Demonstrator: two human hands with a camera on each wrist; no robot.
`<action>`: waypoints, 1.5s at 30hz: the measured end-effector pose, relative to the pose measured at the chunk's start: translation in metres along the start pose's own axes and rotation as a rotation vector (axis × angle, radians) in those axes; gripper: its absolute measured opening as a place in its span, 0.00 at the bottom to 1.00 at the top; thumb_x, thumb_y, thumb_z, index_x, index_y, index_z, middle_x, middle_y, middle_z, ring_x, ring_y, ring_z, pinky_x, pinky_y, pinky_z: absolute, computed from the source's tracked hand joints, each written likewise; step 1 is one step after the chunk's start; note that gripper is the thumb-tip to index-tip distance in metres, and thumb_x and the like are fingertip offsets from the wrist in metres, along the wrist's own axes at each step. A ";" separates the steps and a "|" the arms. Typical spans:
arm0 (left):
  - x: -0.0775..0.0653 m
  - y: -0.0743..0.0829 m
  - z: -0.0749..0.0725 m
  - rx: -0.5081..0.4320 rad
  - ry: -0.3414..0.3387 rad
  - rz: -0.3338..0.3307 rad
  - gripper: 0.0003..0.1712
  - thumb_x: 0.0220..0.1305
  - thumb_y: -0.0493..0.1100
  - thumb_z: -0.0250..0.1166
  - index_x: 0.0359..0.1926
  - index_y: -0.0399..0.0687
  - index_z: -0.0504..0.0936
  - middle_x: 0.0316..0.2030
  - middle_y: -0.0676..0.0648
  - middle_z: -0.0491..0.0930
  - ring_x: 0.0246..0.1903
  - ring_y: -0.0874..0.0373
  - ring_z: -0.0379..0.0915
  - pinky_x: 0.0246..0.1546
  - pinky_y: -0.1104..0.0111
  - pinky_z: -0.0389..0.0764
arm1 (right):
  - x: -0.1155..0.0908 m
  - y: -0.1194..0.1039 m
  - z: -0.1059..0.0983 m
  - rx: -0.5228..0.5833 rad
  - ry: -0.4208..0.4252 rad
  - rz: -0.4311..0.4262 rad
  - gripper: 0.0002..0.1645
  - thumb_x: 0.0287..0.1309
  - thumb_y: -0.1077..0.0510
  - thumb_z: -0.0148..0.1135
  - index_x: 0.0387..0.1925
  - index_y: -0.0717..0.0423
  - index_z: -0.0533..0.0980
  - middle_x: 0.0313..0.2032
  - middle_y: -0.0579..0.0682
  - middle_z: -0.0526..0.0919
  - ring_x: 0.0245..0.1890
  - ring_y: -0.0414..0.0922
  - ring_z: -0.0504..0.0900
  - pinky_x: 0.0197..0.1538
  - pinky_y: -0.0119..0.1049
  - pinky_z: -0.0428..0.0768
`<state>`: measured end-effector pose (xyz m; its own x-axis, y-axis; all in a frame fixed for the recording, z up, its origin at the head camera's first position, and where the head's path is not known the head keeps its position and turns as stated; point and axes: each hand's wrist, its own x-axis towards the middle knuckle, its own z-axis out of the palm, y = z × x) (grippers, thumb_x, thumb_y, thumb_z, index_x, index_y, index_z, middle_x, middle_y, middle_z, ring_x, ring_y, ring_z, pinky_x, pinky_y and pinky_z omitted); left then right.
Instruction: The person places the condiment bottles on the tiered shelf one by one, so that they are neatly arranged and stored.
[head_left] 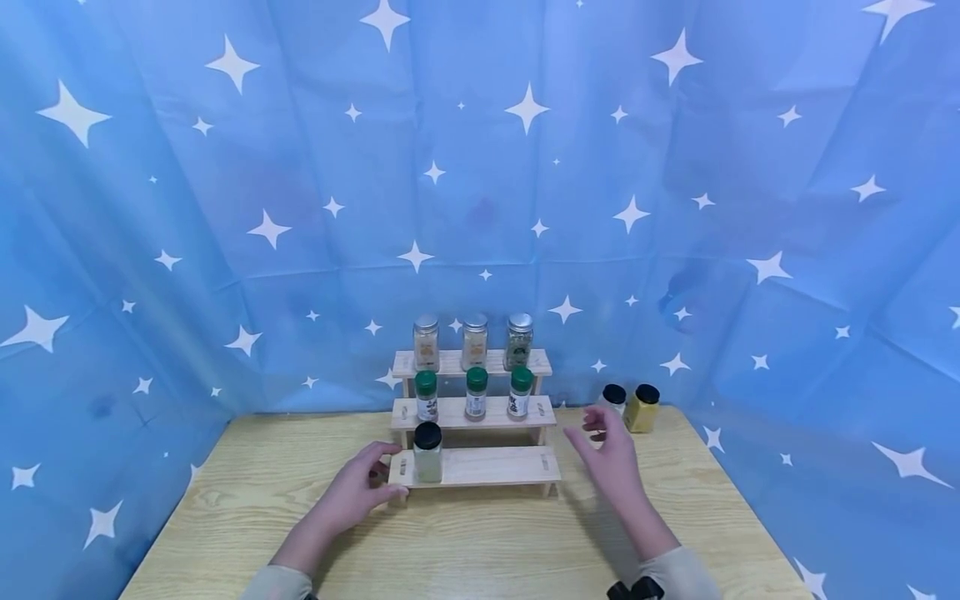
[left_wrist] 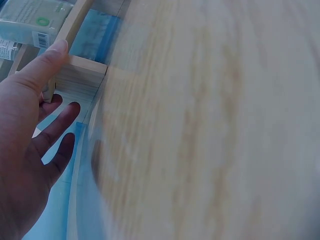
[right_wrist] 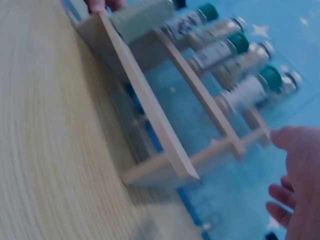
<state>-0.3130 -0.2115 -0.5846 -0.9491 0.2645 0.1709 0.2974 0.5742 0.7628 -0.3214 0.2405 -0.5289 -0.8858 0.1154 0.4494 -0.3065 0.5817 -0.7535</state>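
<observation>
A three-tier wooden rack (head_left: 495, 467) stands on the table. My left hand (head_left: 354, 492) grips the left end of its lowest tier; in the left wrist view the thumb lies on the wood and the index fingertip is behind it. Near that end sits a black-capped jar (head_left: 428, 454) with pale contents. To the right of the rack, my right hand (head_left: 611, 450) hangs in the air, fingers loosely bent and holding nothing. Just beyond it are a black-capped jar (head_left: 614, 395), partly hidden by the hand, and a yellow jar (head_left: 642, 408) with a black cap.
Several green-capped spice bottles, including one bottle (head_left: 476, 393) in the middle, line the second tier. Silver-capped jars, one a middle jar (head_left: 475, 343), occupy the top tier. A blue star-patterned curtain (head_left: 480, 208) hangs behind the wooden table (head_left: 480, 550).
</observation>
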 end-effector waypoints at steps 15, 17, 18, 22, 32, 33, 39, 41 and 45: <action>-0.001 0.003 -0.001 -0.005 -0.009 -0.015 0.41 0.64 0.55 0.84 0.74 0.51 0.78 0.64 0.50 0.80 0.52 0.58 0.80 0.54 0.55 0.85 | 0.023 0.062 -0.032 0.025 0.061 0.127 0.41 0.76 0.62 0.71 0.80 0.66 0.62 0.69 0.71 0.71 0.66 0.69 0.75 0.68 0.64 0.76; 0.000 0.003 -0.001 -0.004 -0.009 -0.017 0.41 0.64 0.54 0.84 0.73 0.51 0.78 0.63 0.50 0.80 0.52 0.57 0.80 0.53 0.55 0.85 | 0.026 0.066 -0.033 0.019 0.040 0.133 0.44 0.76 0.62 0.71 0.82 0.66 0.59 0.71 0.72 0.69 0.68 0.71 0.74 0.71 0.67 0.74; 0.000 0.003 -0.001 -0.005 -0.009 -0.017 0.41 0.64 0.53 0.84 0.73 0.51 0.78 0.63 0.50 0.80 0.52 0.57 0.80 0.53 0.55 0.85 | 0.027 0.067 -0.034 0.014 0.024 0.135 0.45 0.76 0.62 0.70 0.83 0.66 0.57 0.72 0.73 0.67 0.69 0.72 0.73 0.72 0.67 0.73; 0.000 0.004 0.000 -0.002 -0.003 -0.018 0.41 0.63 0.53 0.84 0.73 0.51 0.79 0.63 0.50 0.80 0.52 0.58 0.80 0.52 0.56 0.85 | 0.033 0.077 -0.033 0.017 -0.031 0.138 0.48 0.77 0.61 0.69 0.85 0.65 0.53 0.77 0.75 0.63 0.74 0.74 0.69 0.75 0.69 0.69; -0.001 0.003 0.000 0.004 -0.003 -0.010 0.41 0.63 0.54 0.84 0.73 0.50 0.79 0.63 0.50 0.81 0.51 0.58 0.80 0.52 0.57 0.86 | 0.048 0.100 -0.026 -0.019 -0.077 0.063 0.49 0.75 0.66 0.69 0.87 0.63 0.53 0.79 0.76 0.62 0.75 0.74 0.67 0.75 0.69 0.69; -0.001 0.003 0.000 0.004 -0.005 -0.010 0.41 0.63 0.54 0.84 0.73 0.50 0.79 0.63 0.50 0.81 0.51 0.58 0.80 0.52 0.57 0.86 | 0.049 0.102 -0.026 -0.026 -0.083 0.056 0.50 0.75 0.66 0.69 0.87 0.63 0.53 0.79 0.76 0.62 0.75 0.74 0.68 0.75 0.70 0.69; -0.001 0.003 0.000 -0.002 -0.009 -0.006 0.42 0.64 0.55 0.83 0.74 0.50 0.78 0.64 0.50 0.80 0.52 0.57 0.81 0.52 0.59 0.86 | 0.055 0.108 -0.022 -0.026 -0.087 0.051 0.52 0.74 0.70 0.68 0.88 0.62 0.50 0.80 0.76 0.60 0.74 0.75 0.68 0.75 0.69 0.70; -0.001 0.003 0.000 -0.001 -0.008 -0.005 0.42 0.64 0.55 0.83 0.73 0.50 0.78 0.64 0.49 0.80 0.52 0.57 0.81 0.52 0.59 0.86 | 0.057 0.109 -0.021 -0.019 -0.088 0.059 0.53 0.74 0.71 0.68 0.88 0.61 0.50 0.80 0.75 0.60 0.74 0.74 0.69 0.75 0.68 0.70; -0.002 0.002 -0.001 -0.002 -0.010 0.000 0.41 0.64 0.56 0.83 0.74 0.51 0.78 0.65 0.50 0.80 0.52 0.57 0.80 0.52 0.58 0.86 | 0.061 0.113 -0.019 -0.013 -0.086 0.077 0.52 0.74 0.71 0.67 0.88 0.58 0.50 0.80 0.74 0.62 0.73 0.74 0.70 0.74 0.68 0.71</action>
<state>-0.3111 -0.2117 -0.5828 -0.9481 0.2724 0.1642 0.2969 0.5726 0.7642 -0.4034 0.3284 -0.5776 -0.9334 0.0905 0.3472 -0.2327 0.5840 -0.7777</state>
